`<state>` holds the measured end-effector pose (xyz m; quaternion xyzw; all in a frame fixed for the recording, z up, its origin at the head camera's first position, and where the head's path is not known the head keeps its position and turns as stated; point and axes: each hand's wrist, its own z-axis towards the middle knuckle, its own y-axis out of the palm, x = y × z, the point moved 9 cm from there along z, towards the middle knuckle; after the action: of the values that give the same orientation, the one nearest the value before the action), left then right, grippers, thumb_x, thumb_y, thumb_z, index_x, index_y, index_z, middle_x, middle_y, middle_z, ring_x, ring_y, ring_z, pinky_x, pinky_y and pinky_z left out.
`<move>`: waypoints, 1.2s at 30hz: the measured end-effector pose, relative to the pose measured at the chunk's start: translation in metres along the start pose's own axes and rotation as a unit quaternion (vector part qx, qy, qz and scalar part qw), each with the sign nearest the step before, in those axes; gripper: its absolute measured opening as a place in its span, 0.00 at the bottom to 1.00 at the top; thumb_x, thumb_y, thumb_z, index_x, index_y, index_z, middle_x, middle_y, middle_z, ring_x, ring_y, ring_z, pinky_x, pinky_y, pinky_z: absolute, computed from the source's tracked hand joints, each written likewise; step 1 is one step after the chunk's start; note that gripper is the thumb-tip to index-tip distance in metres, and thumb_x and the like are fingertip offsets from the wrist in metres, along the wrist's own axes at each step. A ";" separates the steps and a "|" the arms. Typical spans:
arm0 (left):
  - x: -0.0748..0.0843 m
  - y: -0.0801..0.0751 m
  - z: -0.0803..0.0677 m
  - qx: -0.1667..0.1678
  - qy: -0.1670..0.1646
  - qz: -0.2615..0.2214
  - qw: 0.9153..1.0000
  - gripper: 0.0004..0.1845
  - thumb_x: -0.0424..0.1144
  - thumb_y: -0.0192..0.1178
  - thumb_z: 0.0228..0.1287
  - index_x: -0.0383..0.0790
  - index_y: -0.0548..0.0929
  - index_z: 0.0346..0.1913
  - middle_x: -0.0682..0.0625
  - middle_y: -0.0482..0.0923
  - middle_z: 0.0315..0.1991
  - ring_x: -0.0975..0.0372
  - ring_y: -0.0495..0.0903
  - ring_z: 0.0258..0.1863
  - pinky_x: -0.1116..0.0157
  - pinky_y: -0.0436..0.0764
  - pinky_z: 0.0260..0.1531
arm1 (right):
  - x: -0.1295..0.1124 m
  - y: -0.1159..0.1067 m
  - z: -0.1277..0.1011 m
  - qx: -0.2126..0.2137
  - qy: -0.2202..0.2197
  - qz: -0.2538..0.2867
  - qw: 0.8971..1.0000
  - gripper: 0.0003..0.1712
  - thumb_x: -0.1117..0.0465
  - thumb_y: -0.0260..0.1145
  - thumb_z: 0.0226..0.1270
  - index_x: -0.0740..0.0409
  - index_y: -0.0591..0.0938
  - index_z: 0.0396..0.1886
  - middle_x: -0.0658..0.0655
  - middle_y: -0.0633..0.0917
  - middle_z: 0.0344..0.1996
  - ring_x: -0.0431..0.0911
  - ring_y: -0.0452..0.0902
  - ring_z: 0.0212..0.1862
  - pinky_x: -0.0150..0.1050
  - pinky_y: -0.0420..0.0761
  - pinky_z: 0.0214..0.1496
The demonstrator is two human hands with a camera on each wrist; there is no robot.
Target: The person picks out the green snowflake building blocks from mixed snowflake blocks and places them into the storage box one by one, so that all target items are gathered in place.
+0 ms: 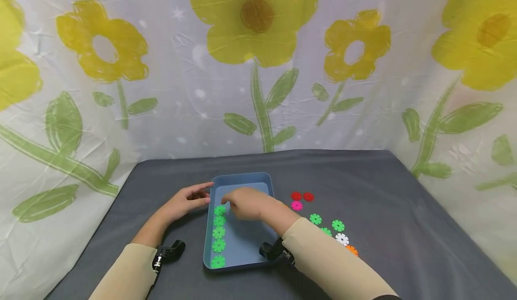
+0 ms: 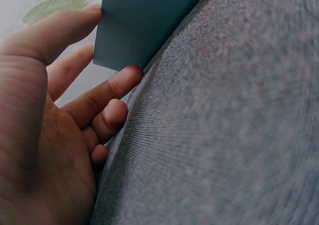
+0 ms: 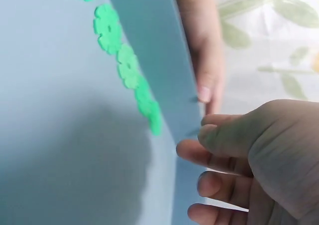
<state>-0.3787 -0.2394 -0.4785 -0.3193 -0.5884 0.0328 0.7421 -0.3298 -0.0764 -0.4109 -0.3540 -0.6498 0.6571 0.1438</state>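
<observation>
i see a blue tray (image 1: 266, 181) on the grey table (image 1: 404, 228), close to me and a little left of the middle. five green snowflake discs (image 1: 219, 233) lie in a straight row along the tray's left inner wall, one after another, flat on the floor of the tray.

my left hand (image 1: 183, 201) rests on the table just outside the tray's far left corner. its fingers (image 2: 107, 88) are straight to loosely bent and a little spread, with the tips touching the outer wall of the tray; they grip nothing.

my right hand (image 1: 248, 203) hovers inside the tray, above its far half, just right of the farthest green disc. its fingers (image 3: 209, 157) are loosely curled with the thumb lying over them. the right wrist view shows nothing between the tips, and i cannot tell whether they touch the tray wall.

loose discs lie on the table to the right of the tray: two red discs (image 1: 302, 196) side by side, a pink disc (image 1: 296, 205) just in front of them, then three more green discs (image 1: 326, 224), one partly hidden by my right sleeve, a white disc (image 1: 341, 238) and an orange disc (image 1: 351, 249) nearest to me. all are apart from the tray.

a white curtain with yellow flowers (image 1: 254, 21) hangs behind and around the table.
</observation>
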 end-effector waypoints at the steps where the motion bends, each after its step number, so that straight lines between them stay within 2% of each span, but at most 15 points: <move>1: 0.000 -0.001 0.000 0.002 0.000 0.002 1.000 0.30 0.41 0.63 0.75 0.38 0.70 0.76 0.39 0.80 0.54 0.50 0.78 0.50 0.56 0.79 0.47 | 0.001 -0.004 -0.006 0.009 -0.006 0.001 1.000 0.20 0.65 0.55 0.81 0.53 0.82 0.66 0.50 0.84 0.60 0.38 0.80 0.46 0.34 0.76 0.46; 7: -0.001 -0.003 0.003 0.011 -0.004 0.007 1.000 0.30 0.42 0.64 0.75 0.38 0.71 0.75 0.41 0.80 0.52 0.53 0.79 0.49 0.59 0.80 0.47 | 0.013 -0.030 -0.050 0.067 -0.020 0.014 0.997 0.18 0.63 0.60 0.79 0.53 0.83 0.64 0.51 0.86 0.51 0.43 0.82 0.49 0.38 0.79 0.49; 11: -0.002 -0.003 0.004 0.013 -0.005 0.004 1.000 0.31 0.42 0.64 0.74 0.38 0.70 0.75 0.43 0.81 0.52 0.55 0.80 0.49 0.61 0.80 0.46 | 0.024 -0.040 -0.080 0.093 -0.021 0.028 0.995 0.17 0.62 0.63 0.77 0.52 0.83 0.62 0.48 0.85 0.47 0.41 0.80 0.40 0.38 0.78 0.45; 13: -0.002 -0.003 0.004 0.012 -0.005 0.003 1.000 0.31 0.42 0.65 0.74 0.38 0.70 0.75 0.43 0.81 0.52 0.55 0.80 0.49 0.61 0.80 0.46 | 0.030 -0.042 -0.094 0.104 -0.022 0.028 0.994 0.17 0.62 0.64 0.77 0.51 0.83 0.62 0.47 0.85 0.45 0.39 0.77 0.35 0.37 0.77 0.42; 16: 0.000 -0.002 0.004 0.009 0.002 0.003 1.000 0.31 0.41 0.64 0.74 0.37 0.70 0.75 0.41 0.80 0.53 0.53 0.79 0.49 0.61 0.80 0.46 | 0.040 -0.041 -0.112 0.120 -0.024 0.023 0.992 0.16 0.63 0.65 0.75 0.52 0.84 0.60 0.47 0.84 0.43 0.39 0.76 0.33 0.37 0.77 0.41; 19: 0.000 -0.002 0.004 0.012 -0.001 0.002 1.000 0.31 0.41 0.64 0.74 0.38 0.70 0.75 0.41 0.80 0.53 0.53 0.79 0.50 0.61 0.80 0.45 | 0.049 -0.036 -0.128 0.129 -0.019 0.019 0.991 0.15 0.64 0.67 0.73 0.55 0.85 0.57 0.46 0.84 0.41 0.40 0.79 0.38 0.37 0.79 0.43; 24: 0.000 -0.002 0.003 0.010 -0.005 -0.001 1.000 0.31 0.41 0.65 0.74 0.38 0.70 0.75 0.40 0.80 0.53 0.51 0.78 0.51 0.61 0.80 0.46 | 0.066 -0.015 -0.148 0.102 0.019 0.025 0.994 0.12 0.61 0.72 0.68 0.53 0.86 0.50 0.45 0.84 0.41 0.42 0.81 0.42 0.41 0.80 0.45; 27: 0.001 -0.001 0.004 0.007 -0.003 0.000 1.000 0.31 0.41 0.64 0.74 0.38 0.70 0.75 0.40 0.80 0.53 0.50 0.78 0.51 0.61 0.80 0.46 | 0.075 -0.001 -0.154 0.076 0.039 0.032 0.996 0.13 0.58 0.76 0.64 0.52 0.87 0.48 0.45 0.84 0.39 0.40 0.79 0.41 0.42 0.80 0.44; 30: 0.000 -0.001 0.004 0.006 -0.001 0.001 1.000 0.31 0.41 0.64 0.74 0.37 0.70 0.75 0.39 0.80 0.53 0.50 0.78 0.51 0.61 0.80 0.47 | 0.079 0.011 -0.157 0.061 0.040 0.033 0.997 0.16 0.57 0.79 0.58 0.52 0.88 0.46 0.44 0.82 0.36 0.37 0.76 0.38 0.41 0.79 0.43; 34: 0.001 -0.001 0.004 0.009 -0.001 0.001 1.000 0.31 0.40 0.64 0.74 0.36 0.70 0.75 0.39 0.80 0.54 0.51 0.78 0.51 0.62 0.80 0.46 | 0.084 0.018 -0.157 0.063 0.035 0.034 0.997 0.14 0.56 0.81 0.55 0.51 0.89 0.40 0.43 0.79 0.32 0.35 0.72 0.34 0.39 0.78 0.40; 36: 0.002 -0.002 0.003 0.017 -0.003 0.008 1.000 0.31 0.41 0.64 0.74 0.37 0.71 0.75 0.40 0.80 0.53 0.53 0.77 0.46 0.62 0.79 0.43 | 0.086 0.019 -0.157 0.063 0.037 0.028 0.997 0.12 0.55 0.81 0.55 0.49 0.88 0.37 0.42 0.78 0.31 0.35 0.71 0.33 0.38 0.77 0.39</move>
<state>-0.3814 -0.2388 -0.4749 -0.3110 -0.5873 0.0493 0.7456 -0.2830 0.0950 -0.4381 -0.3858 -0.5911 0.6872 0.1715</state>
